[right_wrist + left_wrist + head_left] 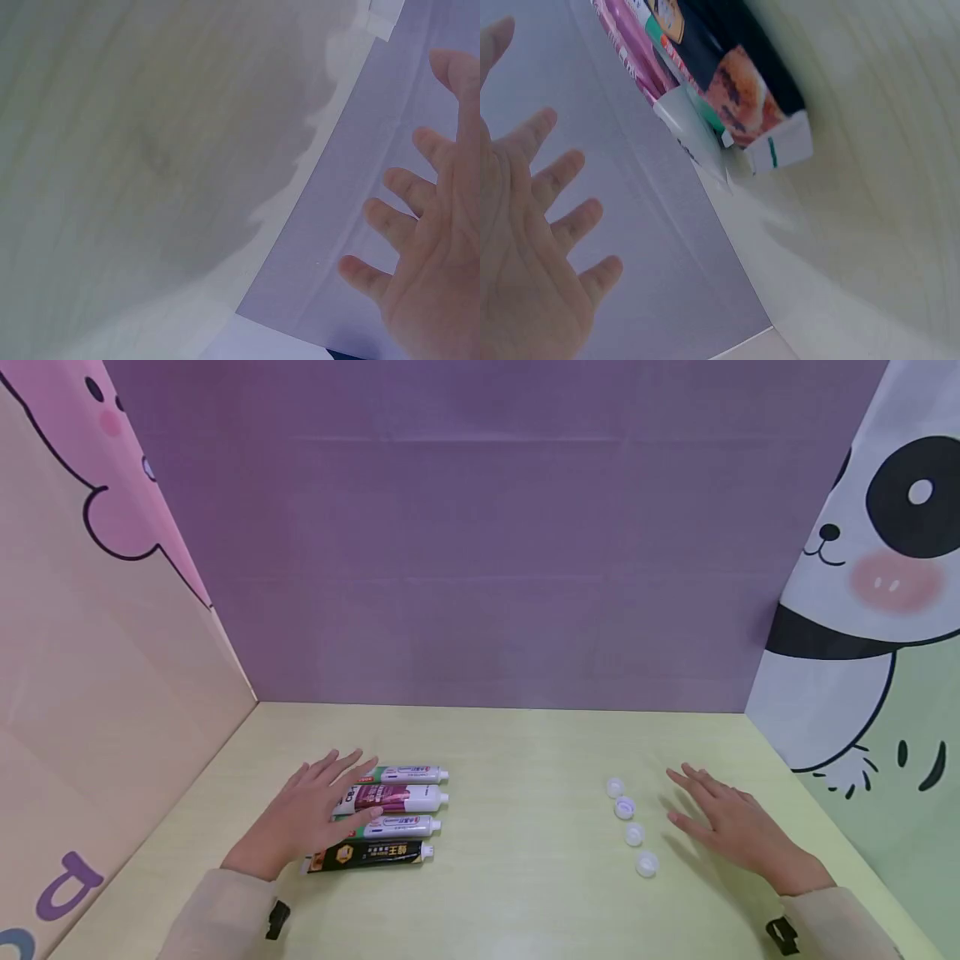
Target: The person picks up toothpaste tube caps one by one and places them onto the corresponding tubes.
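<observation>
Several squeeze tubes, which look like toothpaste, lie side by side on the left of the table, nozzles to the right. A black tube (375, 855) is nearest, then a green-and-white tube (401, 827), a purple-and-white tube (408, 798) and another green-and-white tube (412, 774) farthest. My left hand (303, 814) is spread above their left ends, hiding parts of them. In the left wrist view, a gap separates its fingers from the black tube (739, 82). My right hand (738, 827) hovers with fingers extended, right of a column of white caps (634, 834), holding nothing.
The pale table (525, 877) meets a purple back wall (480, 568). A side wall (112, 693) with a pink cartoon stands at the left, and a panda-printed wall (862, 677) at the right. Both sleeves carry black wrist straps (277, 920).
</observation>
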Available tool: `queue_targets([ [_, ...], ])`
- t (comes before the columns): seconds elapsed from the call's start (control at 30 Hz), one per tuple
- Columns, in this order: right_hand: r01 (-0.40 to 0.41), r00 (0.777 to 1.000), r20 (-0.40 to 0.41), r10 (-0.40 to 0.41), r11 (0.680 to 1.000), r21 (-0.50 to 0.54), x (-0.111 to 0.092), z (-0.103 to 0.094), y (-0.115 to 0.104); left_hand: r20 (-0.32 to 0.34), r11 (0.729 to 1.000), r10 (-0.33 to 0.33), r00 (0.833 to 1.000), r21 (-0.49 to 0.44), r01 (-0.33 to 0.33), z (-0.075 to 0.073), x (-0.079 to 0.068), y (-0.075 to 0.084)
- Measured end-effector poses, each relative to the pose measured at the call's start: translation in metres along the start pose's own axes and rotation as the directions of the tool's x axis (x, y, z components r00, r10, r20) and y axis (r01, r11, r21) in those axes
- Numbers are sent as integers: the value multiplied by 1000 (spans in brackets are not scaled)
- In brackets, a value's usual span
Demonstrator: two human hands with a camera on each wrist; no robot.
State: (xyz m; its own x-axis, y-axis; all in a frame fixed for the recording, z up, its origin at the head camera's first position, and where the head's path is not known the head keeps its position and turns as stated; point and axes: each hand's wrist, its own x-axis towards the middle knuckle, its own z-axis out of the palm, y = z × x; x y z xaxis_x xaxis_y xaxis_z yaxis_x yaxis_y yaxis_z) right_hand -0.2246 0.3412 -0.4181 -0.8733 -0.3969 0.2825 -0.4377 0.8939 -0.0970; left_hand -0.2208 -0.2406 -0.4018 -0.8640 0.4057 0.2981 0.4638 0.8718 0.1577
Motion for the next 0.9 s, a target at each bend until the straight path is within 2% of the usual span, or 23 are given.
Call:
queue_targets([
  [0.33,57,998,-24,-56,997,49,-1,-1,-7,57,994,56,997,-94,-50,6,2,3],
  [0.67,191,974,-141,-180,979,74,0,5,-9,120,981,59,991,-191,-35,9,7,9],
  [0.9,202,973,-135,-189,975,90,0,6,-13,111,970,122,986,-224,-95,15,9,12],
])
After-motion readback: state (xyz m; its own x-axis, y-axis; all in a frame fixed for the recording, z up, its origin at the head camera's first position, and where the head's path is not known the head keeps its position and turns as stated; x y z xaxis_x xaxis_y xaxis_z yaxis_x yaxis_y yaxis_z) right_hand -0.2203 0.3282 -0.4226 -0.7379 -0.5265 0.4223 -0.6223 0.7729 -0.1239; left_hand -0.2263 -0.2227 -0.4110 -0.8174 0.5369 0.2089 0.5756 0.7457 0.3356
